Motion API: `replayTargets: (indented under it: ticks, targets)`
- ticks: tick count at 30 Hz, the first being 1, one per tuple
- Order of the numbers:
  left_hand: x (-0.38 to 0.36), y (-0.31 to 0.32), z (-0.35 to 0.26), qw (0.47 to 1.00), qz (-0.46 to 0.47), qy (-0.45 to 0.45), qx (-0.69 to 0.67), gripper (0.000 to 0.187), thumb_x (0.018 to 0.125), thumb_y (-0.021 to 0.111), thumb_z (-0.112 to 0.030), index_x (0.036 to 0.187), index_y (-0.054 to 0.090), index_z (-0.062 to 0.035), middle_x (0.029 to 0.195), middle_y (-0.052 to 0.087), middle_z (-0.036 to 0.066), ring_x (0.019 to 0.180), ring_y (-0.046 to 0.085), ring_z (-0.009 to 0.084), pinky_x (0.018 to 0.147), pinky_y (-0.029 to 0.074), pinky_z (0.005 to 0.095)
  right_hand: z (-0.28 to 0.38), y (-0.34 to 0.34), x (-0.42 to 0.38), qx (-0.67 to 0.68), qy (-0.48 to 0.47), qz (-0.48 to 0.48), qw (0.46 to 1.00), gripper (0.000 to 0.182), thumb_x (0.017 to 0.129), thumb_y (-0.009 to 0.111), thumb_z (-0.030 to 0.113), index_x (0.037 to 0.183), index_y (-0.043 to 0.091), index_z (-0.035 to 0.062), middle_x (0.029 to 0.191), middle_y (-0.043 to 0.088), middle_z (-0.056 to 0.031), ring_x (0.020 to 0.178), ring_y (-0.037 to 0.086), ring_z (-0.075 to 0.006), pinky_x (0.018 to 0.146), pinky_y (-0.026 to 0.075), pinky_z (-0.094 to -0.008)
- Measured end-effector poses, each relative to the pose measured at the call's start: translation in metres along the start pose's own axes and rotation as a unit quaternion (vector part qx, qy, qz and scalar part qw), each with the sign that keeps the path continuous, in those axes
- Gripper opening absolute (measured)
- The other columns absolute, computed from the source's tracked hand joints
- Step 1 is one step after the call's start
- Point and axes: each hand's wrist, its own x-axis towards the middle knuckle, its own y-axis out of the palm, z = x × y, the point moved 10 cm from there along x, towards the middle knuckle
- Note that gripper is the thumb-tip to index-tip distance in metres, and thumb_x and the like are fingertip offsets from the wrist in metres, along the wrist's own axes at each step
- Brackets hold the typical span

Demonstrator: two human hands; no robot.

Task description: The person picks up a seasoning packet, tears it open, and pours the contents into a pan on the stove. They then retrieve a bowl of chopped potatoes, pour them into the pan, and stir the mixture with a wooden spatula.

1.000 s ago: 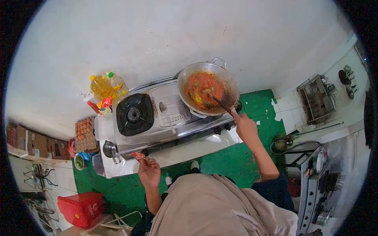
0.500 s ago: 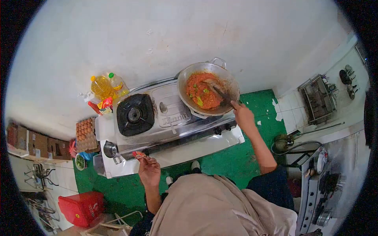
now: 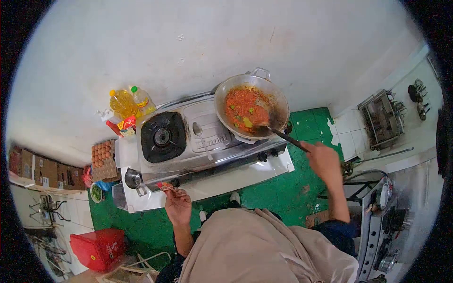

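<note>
Right hand [image 3: 324, 160] is clamped on the handle end of the spatula [image 3: 289, 138]. Spatula axis: from this hand forward and to the left, over the near-right rim of the wok [image 3: 279, 106], blade in the red mixture [image 3: 241, 104]. Wok position: right end of the stove [image 3: 204, 112], forward-left of the right hand, which is the nearer of the two. Left hand [image 3: 178, 207]: fingers together on a small red packet [image 3: 163, 186], near the stove's front, well apart from the wok. A spoon [image 3: 203, 141] lies left of the wok.

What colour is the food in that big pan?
The food is orange-red with flecks of green; the head view shows it.
</note>
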Motion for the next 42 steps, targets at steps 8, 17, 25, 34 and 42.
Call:
replayTargets:
  ticks: [8, 17, 25, 34, 42]
  targets:
    - [0.002, 0.002, 0.005, 1.0, -0.027, -0.01, -0.001, 0.017, 0.09, 0.053, -0.019, 0.091, 0.061, -0.0035, 0.085, 0.06, 0.007, 0.08, 0.055, 0.0168, 0.065, 0.045, 0.026, 0.016, 0.025, 0.087, 0.072, 0.005, -0.135, 0.988, 0.037, 0.082, 0.052, 0.012, 0.118, 0.056, 0.0185, 0.09, 0.059, -0.0173, 0.071, 0.063, -0.0357, 0.059, 0.052, -0.0443]
    - [0.004, 0.001, 0.006, 1.0, 0.008, -0.021, 0.006, 0.017, 0.091, 0.052, -0.019, 0.096, 0.06, -0.0055, 0.089, 0.061, 0.005, 0.08, 0.054, 0.0165, 0.066, 0.045, 0.026, 0.042, 0.063, 0.05, 0.013, -0.006, -0.043, 0.999, 0.044, 0.081, 0.055, 0.014, 0.124, 0.051, 0.0204, 0.091, 0.059, -0.0176, 0.07, 0.062, -0.0344, 0.059, 0.051, -0.0455]
    - [0.006, -0.006, -0.002, 1.0, -0.018, 0.0, -0.004, 0.016, 0.09, 0.053, -0.017, 0.098, 0.06, -0.0055, 0.085, 0.06, 0.005, 0.079, 0.054, 0.0157, 0.065, 0.045, 0.0259, 0.008, 0.002, -0.003, 0.151, -0.031, -0.006, 0.988, 0.037, 0.081, 0.058, 0.013, 0.118, 0.057, 0.0156, 0.084, 0.059, -0.0181, 0.077, 0.059, -0.0362, 0.067, 0.047, -0.045]
    - [0.007, -0.003, 0.012, 0.999, -0.033, -0.023, 0.02, 0.018, 0.092, 0.05, -0.02, 0.098, 0.061, -0.0074, 0.09, 0.062, 0.002, 0.077, 0.053, 0.015, 0.063, 0.045, 0.0262, 0.023, 0.072, 0.098, 0.164, 0.002, -0.117, 0.98, 0.039, 0.084, 0.053, 0.014, 0.123, 0.051, 0.0134, 0.092, 0.059, -0.0222, 0.081, 0.061, -0.0391, 0.068, 0.048, -0.05]
    - [-0.002, -0.014, -0.002, 1.0, -0.018, 0.0, 0.0, 0.015, 0.09, 0.052, -0.018, 0.094, 0.061, -0.006, 0.088, 0.061, 0.004, 0.079, 0.054, 0.015, 0.065, 0.045, 0.0254, -0.016, 0.082, 0.123, 0.234, 0.02, -0.163, 0.958, 0.039, 0.084, 0.055, 0.016, 0.123, 0.052, 0.0107, 0.1, 0.06, -0.0211, 0.091, 0.059, -0.037, 0.076, 0.047, -0.046]
